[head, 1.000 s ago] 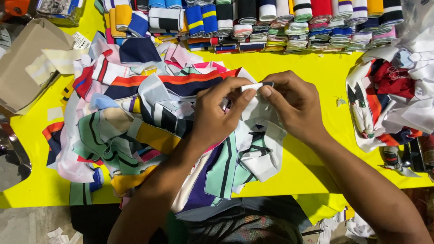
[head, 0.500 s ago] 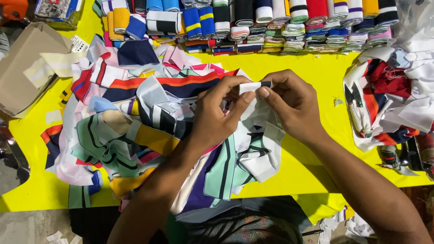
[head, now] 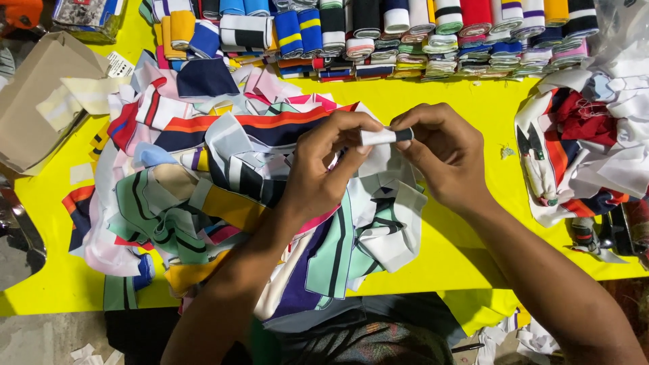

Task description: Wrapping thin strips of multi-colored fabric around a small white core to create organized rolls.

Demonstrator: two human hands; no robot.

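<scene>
A small white strip (head: pixel 382 136) of cloth is pinched between two hands above the pile of striped cloth pieces (head: pixel 230 196).

The strip is held by the left hand (head: pixel 324 172) at one end and by the right hand (head: pixel 443 155) at its dark end, both grips closed tight on it. The pile is spread on the yellow table (head: pixel 487 250). Beyond the pile, rolled cloth bands (head: pixel 378 34) are lined up. Right of the pile, a second heap of cloth (head: pixel 595 142) is seen.
</scene>
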